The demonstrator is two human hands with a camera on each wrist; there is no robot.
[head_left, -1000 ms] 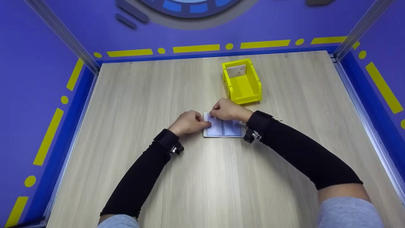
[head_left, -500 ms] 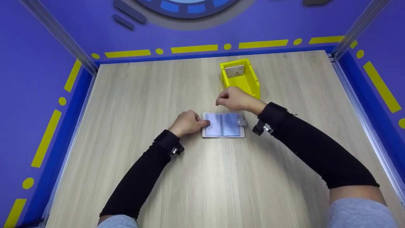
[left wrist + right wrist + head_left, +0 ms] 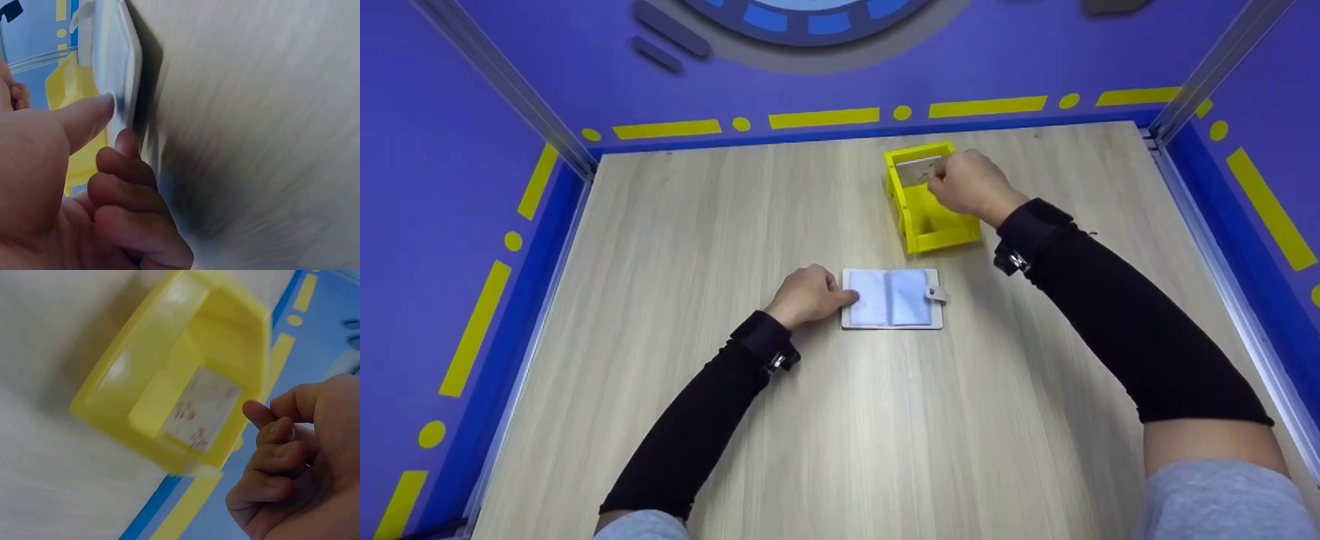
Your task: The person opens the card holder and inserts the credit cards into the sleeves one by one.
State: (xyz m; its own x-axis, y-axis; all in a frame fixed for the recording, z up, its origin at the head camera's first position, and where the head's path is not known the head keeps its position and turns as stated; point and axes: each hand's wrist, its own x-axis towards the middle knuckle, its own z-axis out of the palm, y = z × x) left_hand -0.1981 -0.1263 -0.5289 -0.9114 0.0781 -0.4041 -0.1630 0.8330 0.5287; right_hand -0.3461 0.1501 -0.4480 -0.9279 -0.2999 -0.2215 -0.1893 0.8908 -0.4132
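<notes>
An opened card holder (image 3: pixel 889 300) with clear bluish sleeves and a snap strap lies flat on the table. At its left edge my left hand (image 3: pixel 810 293) pinches the cover, thumb on the top face and index fingertip at the edge; the other fingers are curled in. My right hand (image 3: pixel 973 186) is over the yellow bin (image 3: pixel 941 240), fingers loosely curled and holding nothing. Inside the bin a white card (image 3: pixel 202 409) with reddish flower-like prints leans on the back wall. In the head view the right hand covers part of the bin's right side.
Wood-grain table (image 3: pixel 720 225) surrounds the card holder and bin. Blue-purple panels (image 3: pixel 810 90) with yellow markings stand at the back and both sides, joined by metal frame posts (image 3: pixel 521 86).
My right hand has left the card holder's top edge and moved up and right to over the bin. My left hand has stayed at the card holder's left edge.
</notes>
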